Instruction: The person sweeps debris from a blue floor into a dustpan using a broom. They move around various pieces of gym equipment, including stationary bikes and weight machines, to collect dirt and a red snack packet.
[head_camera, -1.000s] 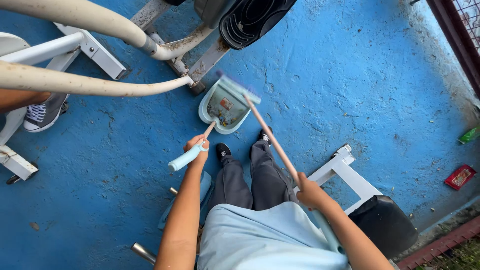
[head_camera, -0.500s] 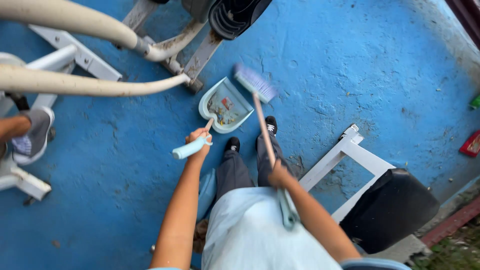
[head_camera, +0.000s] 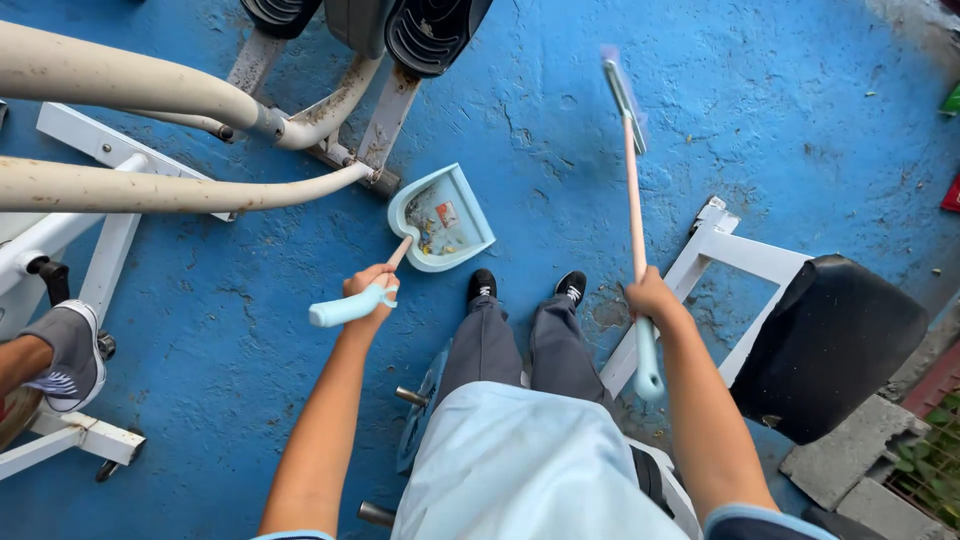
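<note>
My left hand grips the pale blue handle of a long-handled dustpan. The pan rests on the blue floor just ahead of my black shoes and holds bits of litter. My right hand is closed around the pink shaft of a broom. Its blurred light-blue head points away from me, well to the right of the pan.
Cream tubular arms of an exercise machine cross the upper left, with black pedals above. A white frame with a black padded seat stands at right. Another person's grey shoe shows at left. Concrete blocks lie lower right.
The broom head has swung away from the dustpan, out to the right and forward. The dustpan stays about where it was in my left hand. The view has shifted.
</note>
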